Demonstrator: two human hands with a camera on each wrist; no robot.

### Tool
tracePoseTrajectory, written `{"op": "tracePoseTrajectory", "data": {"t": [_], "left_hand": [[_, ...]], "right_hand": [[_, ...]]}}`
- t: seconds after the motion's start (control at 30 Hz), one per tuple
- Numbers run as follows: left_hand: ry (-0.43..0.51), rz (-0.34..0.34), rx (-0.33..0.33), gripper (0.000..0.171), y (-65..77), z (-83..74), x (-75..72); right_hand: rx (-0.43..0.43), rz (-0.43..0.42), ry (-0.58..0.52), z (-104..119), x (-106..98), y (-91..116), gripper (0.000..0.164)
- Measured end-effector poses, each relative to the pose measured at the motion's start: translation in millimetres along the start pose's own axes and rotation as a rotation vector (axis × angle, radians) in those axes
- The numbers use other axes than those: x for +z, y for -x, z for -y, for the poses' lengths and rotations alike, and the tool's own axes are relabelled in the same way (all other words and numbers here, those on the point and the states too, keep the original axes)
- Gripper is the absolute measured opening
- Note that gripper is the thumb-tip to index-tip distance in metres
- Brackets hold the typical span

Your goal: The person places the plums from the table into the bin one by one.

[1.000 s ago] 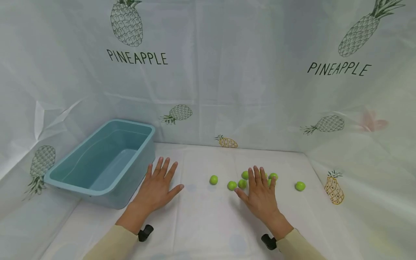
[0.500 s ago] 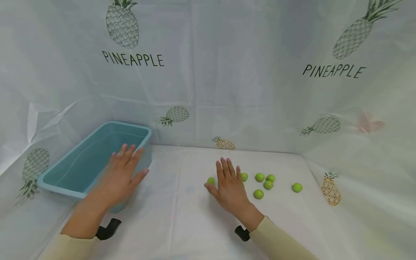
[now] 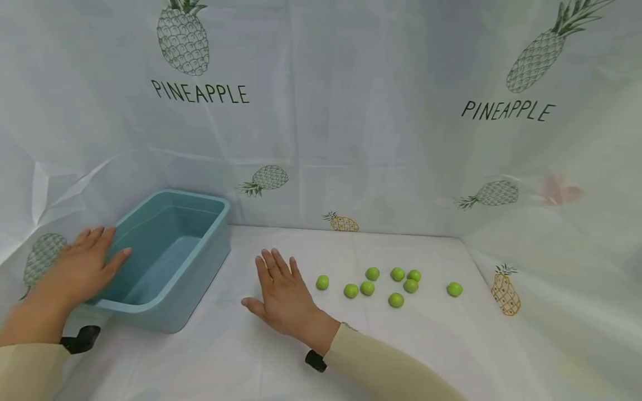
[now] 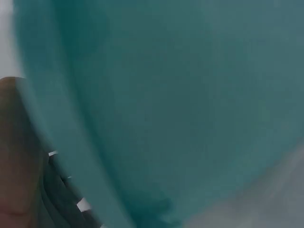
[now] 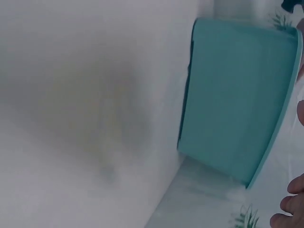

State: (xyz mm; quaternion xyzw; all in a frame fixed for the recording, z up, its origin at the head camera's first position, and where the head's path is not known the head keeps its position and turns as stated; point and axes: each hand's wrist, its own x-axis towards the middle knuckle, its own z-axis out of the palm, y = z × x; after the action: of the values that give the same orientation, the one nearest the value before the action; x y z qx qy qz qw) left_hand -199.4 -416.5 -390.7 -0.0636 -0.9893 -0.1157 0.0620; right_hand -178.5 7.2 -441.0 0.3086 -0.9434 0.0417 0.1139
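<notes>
A blue-green plastic basin point(image 3: 200, 262) stands at the left of the table. My left hand point(image 3: 80, 270) is over its near left rim, with fingers extended and thumb toward the inside; whether it touches the rim is unclear. The basin wall point(image 4: 180, 95) fills most of the left wrist view. To the right of the basin, my right hand point(image 3: 288, 301) hovers with spread, straight fingers and holds nothing. The right wrist view shows the basin's side point(image 5: 232, 95) beyond its fingertips. Several small round green fruits point(image 3: 368, 288) lie loose on the table, right of that hand.
A white cloth printed with pineapples point(image 3: 271, 177) covers the table and hangs as walls behind and at the sides. One green fruit point(image 3: 455, 289) lies apart at the right. Another point(image 3: 322, 282) sits nearest the right hand.
Both hands have swept left: the left from the basin's right side across to its left rim, the right from above the fruits toward the basin. The view has shifted slightly; fruits and basin stay put.
</notes>
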Motion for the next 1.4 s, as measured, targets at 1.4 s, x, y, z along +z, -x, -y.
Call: {"op": "tracePoseTrajectory", "data": {"t": [1.4], "left_hand": [[0.04,0.165,-0.001,0.125,45.8,-172.1,44.2]], "right_hand": [[0.256,-0.033,-0.301,-95.2,-35.3,-24.3,0.08]]}}
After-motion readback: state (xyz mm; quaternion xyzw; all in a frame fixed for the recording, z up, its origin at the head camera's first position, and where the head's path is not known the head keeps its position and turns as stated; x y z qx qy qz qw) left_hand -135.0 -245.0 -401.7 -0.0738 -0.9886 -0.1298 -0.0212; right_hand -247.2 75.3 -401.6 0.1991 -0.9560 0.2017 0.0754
